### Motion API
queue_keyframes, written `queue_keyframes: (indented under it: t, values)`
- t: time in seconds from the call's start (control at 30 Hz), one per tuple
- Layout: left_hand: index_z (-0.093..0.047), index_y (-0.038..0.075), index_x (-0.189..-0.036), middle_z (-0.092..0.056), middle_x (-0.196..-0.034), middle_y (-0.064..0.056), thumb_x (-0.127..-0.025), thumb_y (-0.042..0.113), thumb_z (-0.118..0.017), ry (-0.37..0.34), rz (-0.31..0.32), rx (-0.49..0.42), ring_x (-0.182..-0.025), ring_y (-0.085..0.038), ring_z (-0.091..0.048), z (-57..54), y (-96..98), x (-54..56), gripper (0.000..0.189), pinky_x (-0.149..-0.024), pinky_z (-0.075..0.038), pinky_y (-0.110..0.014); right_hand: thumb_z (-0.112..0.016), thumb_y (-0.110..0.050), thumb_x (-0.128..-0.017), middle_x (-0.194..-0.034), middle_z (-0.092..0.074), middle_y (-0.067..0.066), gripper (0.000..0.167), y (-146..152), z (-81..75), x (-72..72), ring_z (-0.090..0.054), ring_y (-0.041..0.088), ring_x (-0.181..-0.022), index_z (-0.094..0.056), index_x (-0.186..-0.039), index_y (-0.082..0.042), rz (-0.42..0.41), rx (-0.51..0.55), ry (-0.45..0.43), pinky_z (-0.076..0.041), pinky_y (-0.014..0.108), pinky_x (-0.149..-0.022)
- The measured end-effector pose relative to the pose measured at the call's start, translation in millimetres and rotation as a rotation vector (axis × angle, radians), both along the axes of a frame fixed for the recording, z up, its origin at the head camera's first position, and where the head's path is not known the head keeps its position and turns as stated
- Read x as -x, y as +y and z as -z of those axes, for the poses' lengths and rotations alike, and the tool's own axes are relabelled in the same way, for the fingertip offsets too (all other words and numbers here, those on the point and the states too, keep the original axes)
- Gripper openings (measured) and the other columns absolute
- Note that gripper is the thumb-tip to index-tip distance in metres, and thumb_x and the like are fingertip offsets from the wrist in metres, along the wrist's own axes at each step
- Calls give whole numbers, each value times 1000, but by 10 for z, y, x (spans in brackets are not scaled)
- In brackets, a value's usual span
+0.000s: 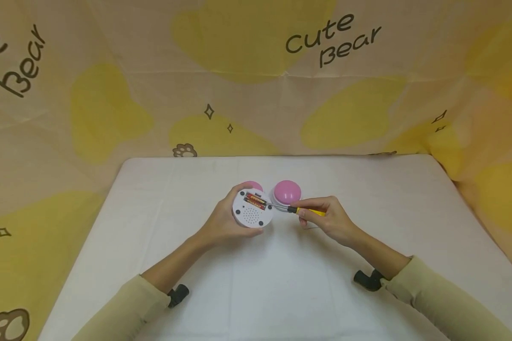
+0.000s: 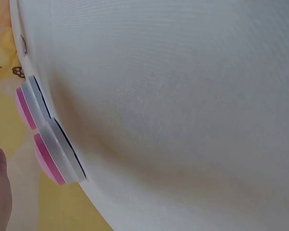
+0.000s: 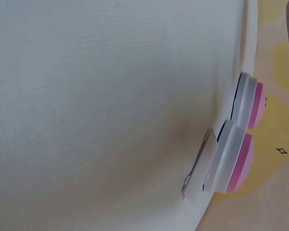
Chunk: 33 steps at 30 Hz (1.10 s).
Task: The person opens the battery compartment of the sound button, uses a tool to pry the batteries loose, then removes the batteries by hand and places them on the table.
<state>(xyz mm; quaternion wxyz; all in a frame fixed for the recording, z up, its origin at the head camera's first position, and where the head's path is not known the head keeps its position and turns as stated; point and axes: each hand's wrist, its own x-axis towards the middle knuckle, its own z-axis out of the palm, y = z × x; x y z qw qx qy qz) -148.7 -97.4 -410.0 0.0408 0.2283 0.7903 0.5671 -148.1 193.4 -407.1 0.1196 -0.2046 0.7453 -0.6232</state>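
Observation:
My left hand (image 1: 226, 218) grips a round white push-button device (image 1: 251, 218) by its rim, its underside turned toward me. Two red-and-black batteries (image 1: 255, 201) lie side by side in its uncovered compartment, above a speaker grid and among small dark feet. A screwdriver (image 1: 315, 211) with a yellow and black handle is pinched in my right hand (image 1: 334, 222). Its thin metal shaft points left, with the tip right at the batteries' right end. At the left wrist view's edge only part of the left hand (image 2: 0, 192) shows.
Behind the hands stand two more push-buttons, one with its pink dome (image 1: 288, 192) in full view, the other pink one (image 1: 252, 184) partly hidden by the held device. A thin white plate (image 3: 200, 166) lies beside the nearer one. A patterned yellow cloth (image 1: 239, 94) hangs behind the white table (image 1: 273, 293).

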Motion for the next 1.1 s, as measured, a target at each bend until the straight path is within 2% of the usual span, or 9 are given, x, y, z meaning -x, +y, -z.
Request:
queue_keyframes:
  t: [0.17, 0.3, 0.43, 0.53, 0.7, 0.8, 0.97, 1.1]
  values:
    - [-35, 8, -148, -57, -132, 2, -65, 11, -94, -7, 13, -12, -116, -16, -55, -3, -6, 5, 103, -100, -47, -39, -64, 2, -94, -87, -69, 14, 25, -12, 1, -8, -59, 38, -74, -70, -118, 3, 7, 13, -8, -57, 31, -76]
    - [-35, 7, -148, -57, -132, 2, -65, 11, -94, -4, 19, -16, -117, -16, -54, 0, -7, 8, 102, -101, -47, -40, -64, 1, -94, -87, -68, 18, 24, -9, 5, -8, -58, 40, -75, -70, -118, 4, 5, 27, -6, -58, 31, -76]
    - [-35, 7, -148, -57, -132, 2, -65, 12, -94, -9, 11, -6, -117, -16, -54, 10, -8, 5, 102, -101, -47, -39, -64, -1, -95, -81, -66, 21, 24, 9, -4, 6, -60, 34, -73, -69, -118, 5, -8, 29, 22, -57, 30, -76]
    - [-35, 7, -149, -57, -132, 1, -65, 12, -94, -11, 7, 0, -117, -17, -54, 18, -12, 2, 103, -100, -47, -39, -65, -2, -94, -78, -66, 17, 25, 19, -25, 15, -60, 31, -72, -70, -118, 3, -23, 11, 41, -57, 31, -76]
    - [-35, 8, -149, -57, -132, 1, -65, 13, -94, -6, 11, -7, -117, -17, -55, 21, -22, 7, 103, -100, -47, -40, -65, -2, -95, -78, -65, 19, 25, 20, -59, 9, -61, 29, -73, -70, -119, 2, -36, -10, 29, -58, 33, -77]
    - [-34, 8, -149, -58, -130, 1, -65, 13, -94, -8, 15, -7, -116, -17, -55, 22, -22, 11, 103, -100, -48, -40, -65, -2, -95, -79, -65, 23, 24, 20, -66, 3, -60, 32, -73, -70, -118, 2, -35, -7, 19, -58, 34, -77]
    - [-32, 11, -150, -57, -129, 1, -65, 17, -95, -58, 15, -5, -116, -18, -55, 22, -19, -4, 106, -101, -46, -43, -64, -3, -95, -80, -65, 23, 25, 23, -79, 6, -59, 40, -74, -70, -119, 2, -39, -12, 1, -58, 35, -78]
    - [-26, 15, -154, -55, -132, 2, -70, 21, -92, -118, 33, 9, -117, -19, -54, 11, -21, -21, 107, -104, -41, -47, -64, -2, -95, -81, -66, 24, 26, 34, -83, 22, -60, 40, -75, -69, -120, 1, -32, -43, 2, -58, 32, -79]
